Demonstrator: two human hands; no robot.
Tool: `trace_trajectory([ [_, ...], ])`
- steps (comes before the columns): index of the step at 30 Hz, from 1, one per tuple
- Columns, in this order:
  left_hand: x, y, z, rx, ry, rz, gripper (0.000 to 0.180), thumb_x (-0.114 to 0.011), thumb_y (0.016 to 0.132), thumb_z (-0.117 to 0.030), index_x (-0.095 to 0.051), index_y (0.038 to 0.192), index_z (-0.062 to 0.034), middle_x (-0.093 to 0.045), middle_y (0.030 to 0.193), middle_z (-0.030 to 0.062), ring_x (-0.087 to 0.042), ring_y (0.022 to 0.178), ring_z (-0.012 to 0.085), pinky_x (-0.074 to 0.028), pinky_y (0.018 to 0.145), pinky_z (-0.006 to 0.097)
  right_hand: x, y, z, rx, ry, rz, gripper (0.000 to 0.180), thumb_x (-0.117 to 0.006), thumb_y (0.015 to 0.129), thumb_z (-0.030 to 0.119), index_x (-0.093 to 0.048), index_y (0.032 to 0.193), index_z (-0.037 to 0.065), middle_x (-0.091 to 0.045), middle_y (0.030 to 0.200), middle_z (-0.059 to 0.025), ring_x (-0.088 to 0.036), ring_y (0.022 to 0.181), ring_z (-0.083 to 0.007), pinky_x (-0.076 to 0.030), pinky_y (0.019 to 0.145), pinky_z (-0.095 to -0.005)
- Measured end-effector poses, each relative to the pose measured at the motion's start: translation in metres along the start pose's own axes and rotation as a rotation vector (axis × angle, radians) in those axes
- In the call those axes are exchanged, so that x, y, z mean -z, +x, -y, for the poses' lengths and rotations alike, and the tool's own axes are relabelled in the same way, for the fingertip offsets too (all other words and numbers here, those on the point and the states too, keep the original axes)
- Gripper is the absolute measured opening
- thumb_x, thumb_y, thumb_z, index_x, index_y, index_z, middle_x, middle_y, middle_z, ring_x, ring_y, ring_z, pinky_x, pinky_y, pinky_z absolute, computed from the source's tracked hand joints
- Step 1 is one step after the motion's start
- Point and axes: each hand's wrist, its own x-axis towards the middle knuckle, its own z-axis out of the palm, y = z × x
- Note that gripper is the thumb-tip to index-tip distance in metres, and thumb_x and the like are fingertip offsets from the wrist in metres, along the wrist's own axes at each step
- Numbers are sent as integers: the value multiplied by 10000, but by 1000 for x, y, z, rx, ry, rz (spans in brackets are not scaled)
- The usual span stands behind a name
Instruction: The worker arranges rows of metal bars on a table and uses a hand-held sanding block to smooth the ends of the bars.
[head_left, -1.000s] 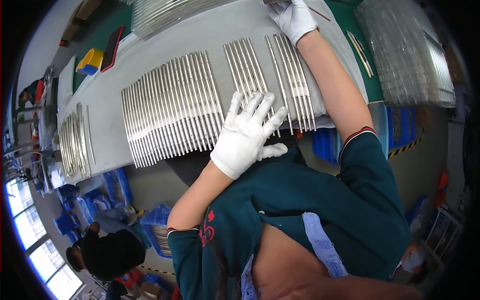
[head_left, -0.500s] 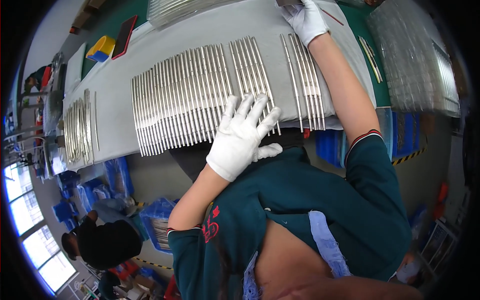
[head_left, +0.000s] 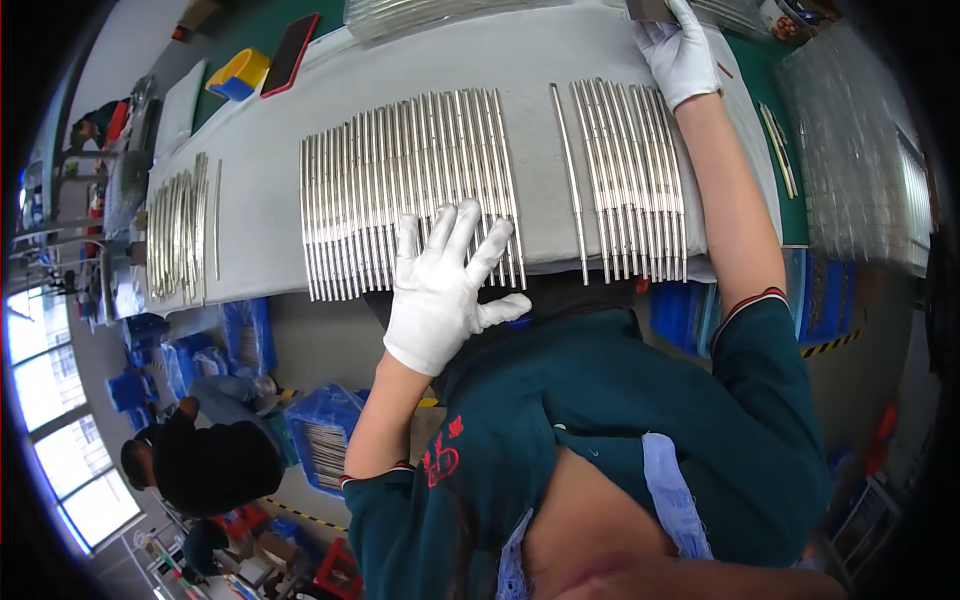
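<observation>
Many slim silvery metal rods lie side by side on a pale cloth-covered table. Over the lower right part of the large row of rods point(head_left: 400, 150) rests my left hand point(head_left: 435, 300), white-gloved, fingers spread and the thumb out to the right. Right of that row, across a gap, come a lone rod point(head_left: 567, 170) and a smaller row of rods point(head_left: 630, 180). My right hand point(head_left: 685, 60), also gloved, reaches to the far side beyond the smaller row. Its fingers hold a dark brownish flat piece point(head_left: 650, 10), partly cut off by the picture's top edge.
A looser bunch of rods point(head_left: 178, 240) lies at the table's left end. A red-edged phone point(head_left: 290, 55) and a yellow-and-blue tape roll point(head_left: 240, 74) are at the far left. Clear plastic trays point(head_left: 845, 150) stand right. A person point(head_left: 215, 465) bends over at lower left.
The whole view has shifted. My left hand has moved left along the rods, and the separate middle group now joins the large row. More rods show in the right row.
</observation>
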Motion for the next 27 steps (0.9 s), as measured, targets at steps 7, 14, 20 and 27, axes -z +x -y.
trace_trajectory([
  [7,-13,14,-16,-100,-101,10,933,-753,729,-671,-503,1486,-185,-530,1459,218,-512,1350,414,-315,1142,640,-21,-16,11,47,-53,-86,402,-728,950,234,-590,1316,141,-671,1186,-51,-625,1083,-236,-521,898,-404],
  [14,-20,30,-35,-193,-137,-5,876,-764,732,-648,-544,1451,-198,-553,1433,165,-541,1316,390,-318,1139,651,-6,-2,7,-37,-14,-150,382,-729,947,219,-599,1299,148,-666,1176,-53,-622,1076,-247,-530,902,-417],
  [20,-10,11,-18,-117,-88,27,858,-751,748,-655,-531,1456,-222,-536,1449,175,-513,1336,417,-306,1120,683,-4,0,6,8,61,-47,421,-718,947,192,-591,1341,116,-679,1253,-63,-638,1133,-242,-541,954,-415],
  [27,-2,-9,0,-31,-52,19,852,-775,748,-620,-541,1446,-192,-520,1456,200,-509,1334,421,-300,1130,681,14,14,7,5,-56,-25,349,-715,971,240,-626,1283,111,-687,1228,-72,-645,1142,-214,-548,984,-396],
])
